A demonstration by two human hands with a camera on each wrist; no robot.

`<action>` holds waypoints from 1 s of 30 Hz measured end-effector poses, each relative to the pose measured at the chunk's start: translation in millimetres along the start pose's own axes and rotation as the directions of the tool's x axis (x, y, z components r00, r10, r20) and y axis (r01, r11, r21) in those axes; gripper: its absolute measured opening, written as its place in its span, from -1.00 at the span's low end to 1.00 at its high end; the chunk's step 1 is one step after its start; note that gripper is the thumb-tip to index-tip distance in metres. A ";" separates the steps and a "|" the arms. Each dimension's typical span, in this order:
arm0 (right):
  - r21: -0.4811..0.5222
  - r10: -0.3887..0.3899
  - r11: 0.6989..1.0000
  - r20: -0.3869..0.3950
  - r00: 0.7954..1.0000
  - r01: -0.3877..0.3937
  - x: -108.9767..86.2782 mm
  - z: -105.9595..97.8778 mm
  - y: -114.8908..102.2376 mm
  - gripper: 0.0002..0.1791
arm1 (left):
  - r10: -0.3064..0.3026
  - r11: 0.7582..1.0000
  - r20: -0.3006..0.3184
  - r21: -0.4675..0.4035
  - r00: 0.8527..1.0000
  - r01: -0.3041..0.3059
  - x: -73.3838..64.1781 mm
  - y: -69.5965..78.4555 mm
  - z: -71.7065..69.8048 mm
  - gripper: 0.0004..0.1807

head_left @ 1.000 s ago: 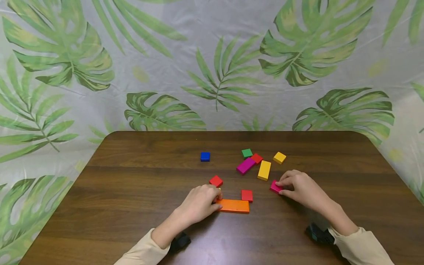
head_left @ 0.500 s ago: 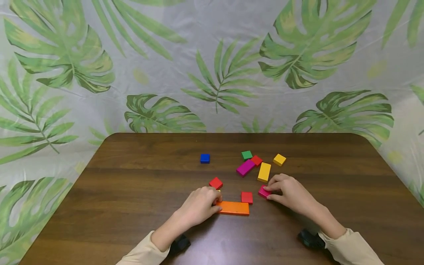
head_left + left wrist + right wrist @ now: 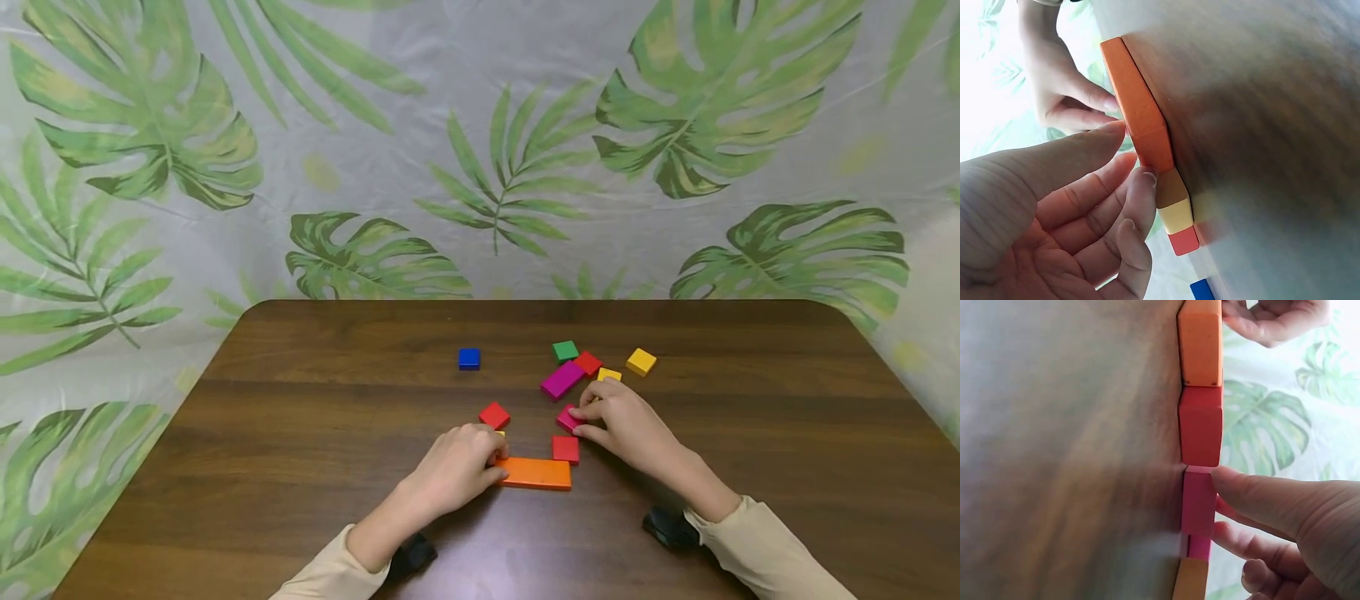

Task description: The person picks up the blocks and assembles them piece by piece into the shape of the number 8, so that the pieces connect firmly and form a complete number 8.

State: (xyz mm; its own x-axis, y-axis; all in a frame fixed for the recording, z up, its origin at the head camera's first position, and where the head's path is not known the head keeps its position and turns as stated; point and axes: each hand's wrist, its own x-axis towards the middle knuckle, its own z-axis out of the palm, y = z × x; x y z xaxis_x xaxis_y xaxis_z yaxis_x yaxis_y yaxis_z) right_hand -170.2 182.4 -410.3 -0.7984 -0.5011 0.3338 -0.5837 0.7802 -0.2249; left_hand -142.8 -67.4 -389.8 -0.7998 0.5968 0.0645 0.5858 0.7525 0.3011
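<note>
My left hand (image 3: 456,462) holds the left end of a long orange block (image 3: 536,473) lying flat. In the left wrist view its thumb touches the orange block, and a fingertip reaches a small yellow block (image 3: 1175,214) behind it, mostly hidden in the head view. My right hand (image 3: 633,427) pinches a small pink block (image 3: 567,418) between thumb and fingers. This block is just beyond a red square block (image 3: 566,449), which stands behind the orange block's right end. Another red block (image 3: 494,415) lies past my left fingers, beyond the yellow one.
Farther back on the brown wooden table (image 3: 300,417) lie a blue block (image 3: 469,359), a green block (image 3: 565,351), a red block (image 3: 588,363), a magenta block (image 3: 562,380) and a yellow block (image 3: 641,362). Another yellow block (image 3: 609,376) is partly hidden by my right hand.
My right hand has moved left with the pink block, from the right side of the group to just behind the right-hand red block. My left hand has stayed at the orange block.
</note>
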 end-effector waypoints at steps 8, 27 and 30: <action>0.046 -0.012 0.999 0.057 0.998 0.010 7.7 -2.8 -3.3 -0.78 | -0.005 1.000 0.005 0.001 1.000 0.005 -0.3 2.7 -0.7 -0.89; 0.080 -0.031 0.997 0.068 0.997 0.025 5.8 -0.4 -7.5 -0.84 | 0.006 1.000 -0.004 0.019 1.000 -0.006 1.2 1.9 0.9 -0.88; 0.084 -0.018 0.996 0.078 0.997 0.011 5.8 0.4 -7.6 -0.83 | 0.005 1.000 -0.005 0.023 1.000 -0.005 0.9 1.9 0.4 -0.88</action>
State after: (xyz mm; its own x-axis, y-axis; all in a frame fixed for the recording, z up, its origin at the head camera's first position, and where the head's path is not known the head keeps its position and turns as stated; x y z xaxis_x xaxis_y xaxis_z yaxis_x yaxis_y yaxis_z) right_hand -170.4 173.4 -407.1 -0.7971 -0.5425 0.2652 -0.6028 0.7403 -0.2975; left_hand -142.4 -65.3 -389.6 -0.7974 0.5993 0.0704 0.5926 0.7557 0.2789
